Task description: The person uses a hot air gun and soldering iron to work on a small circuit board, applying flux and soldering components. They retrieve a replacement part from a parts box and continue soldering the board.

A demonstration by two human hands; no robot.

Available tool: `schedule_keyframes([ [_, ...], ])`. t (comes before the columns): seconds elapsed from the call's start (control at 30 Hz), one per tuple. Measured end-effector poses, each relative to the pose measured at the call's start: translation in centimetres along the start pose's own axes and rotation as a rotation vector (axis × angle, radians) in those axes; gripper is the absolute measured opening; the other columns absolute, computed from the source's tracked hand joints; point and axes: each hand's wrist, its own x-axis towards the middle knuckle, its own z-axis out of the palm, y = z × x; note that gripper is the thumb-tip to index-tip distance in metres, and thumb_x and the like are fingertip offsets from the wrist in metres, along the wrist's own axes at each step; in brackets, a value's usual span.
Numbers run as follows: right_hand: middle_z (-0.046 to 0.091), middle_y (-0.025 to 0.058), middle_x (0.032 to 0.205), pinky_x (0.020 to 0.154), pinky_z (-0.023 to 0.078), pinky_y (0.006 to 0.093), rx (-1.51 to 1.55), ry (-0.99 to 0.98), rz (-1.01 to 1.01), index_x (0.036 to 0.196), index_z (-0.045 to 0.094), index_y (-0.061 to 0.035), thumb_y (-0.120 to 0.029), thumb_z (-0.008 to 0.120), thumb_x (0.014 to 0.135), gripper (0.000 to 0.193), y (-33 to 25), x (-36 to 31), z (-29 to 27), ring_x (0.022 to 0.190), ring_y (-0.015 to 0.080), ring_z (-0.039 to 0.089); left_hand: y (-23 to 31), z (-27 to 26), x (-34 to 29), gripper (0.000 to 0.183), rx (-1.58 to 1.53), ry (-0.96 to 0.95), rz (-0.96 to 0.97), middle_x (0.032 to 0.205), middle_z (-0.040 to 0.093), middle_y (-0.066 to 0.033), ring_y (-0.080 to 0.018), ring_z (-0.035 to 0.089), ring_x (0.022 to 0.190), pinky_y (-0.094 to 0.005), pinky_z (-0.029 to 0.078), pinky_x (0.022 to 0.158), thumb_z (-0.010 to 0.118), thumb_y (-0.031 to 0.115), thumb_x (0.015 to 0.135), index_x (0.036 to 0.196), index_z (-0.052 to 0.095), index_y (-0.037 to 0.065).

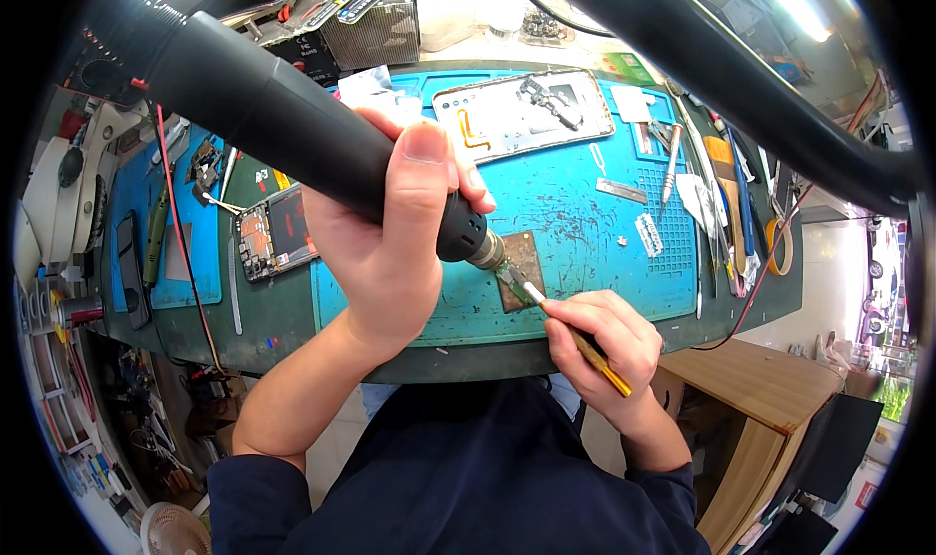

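Note:
My left hand (390,223) is wrapped round a thick black hot-air gun (283,116), thumb along the top. Its metal nozzle (486,253) points down at a small circuit board piece (509,276). That piece lies on a brownish metal plate (525,260) on the blue work mat (439,306). From the right, my right hand (614,340) pinches a slim gold-handled craft knife (591,353) with a silver collar. The knife's tip reaches the board piece close under the nozzle; whether it touches cannot be made out.
Behind lies a white phone housing (502,121) with a loose board. An opened phone (278,233) sits left, partly behind my left arm. A screwdriver (673,163), a blade (648,235), and a brush (721,165) lie right. A black arm (741,62) crosses above.

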Motion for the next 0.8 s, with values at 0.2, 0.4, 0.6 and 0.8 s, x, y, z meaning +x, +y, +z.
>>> schedule_keyframes([
  [0.2,0.071,0.0112,0.085,0.060,0.055,0.0303,-0.003,-0.006,0.003,0.103,0.074,0.0003,0.003,0.080,0.079,0.026,0.0,0.1,0.1,0.070,0.0230,0.070,0.0,-0.1,0.0,0.010,0.004,0.001,0.002,0.079,0.049,-0.0031,-0.0161,0.057,0.073,-0.0349,0.054,0.064,0.052,0.017,0.106,0.105,0.046,0.010],
  [0.4,0.073,0.0121,0.089,0.063,0.057,0.0305,0.025,-0.024,0.012,0.107,0.074,0.0012,0.002,0.081,0.080,0.028,0.1,0.2,0.0,0.074,0.0235,0.072,-0.1,-0.3,0.2,0.010,0.005,-0.005,0.017,0.080,0.050,-0.0033,-0.0162,0.057,0.073,-0.0350,0.054,0.065,0.053,0.017,0.106,0.105,0.046,0.010],
  [0.6,0.074,0.0141,0.093,0.068,0.058,0.0308,0.056,-0.007,0.005,0.109,0.074,0.0033,0.002,0.081,0.082,0.028,0.2,0.2,0.0,0.079,0.0245,0.074,0.2,-0.1,0.4,0.012,0.003,-0.002,0.008,0.078,0.050,-0.0035,-0.0164,0.057,0.071,-0.0347,0.054,0.063,0.055,0.016,0.105,0.105,0.046,0.009],
  [0.8,0.074,0.0161,0.093,0.071,0.057,0.0304,0.118,0.111,0.096,0.108,0.072,0.0065,0.005,0.076,0.086,0.023,0.0,-1.1,-0.3,0.080,0.0233,0.072,2.8,-0.2,1.3,0.014,0.093,-0.034,0.059,0.077,0.049,-0.0039,-0.0157,0.056,0.068,-0.0334,0.054,0.060,0.057,0.015,0.103,0.103,0.046,0.007],
])
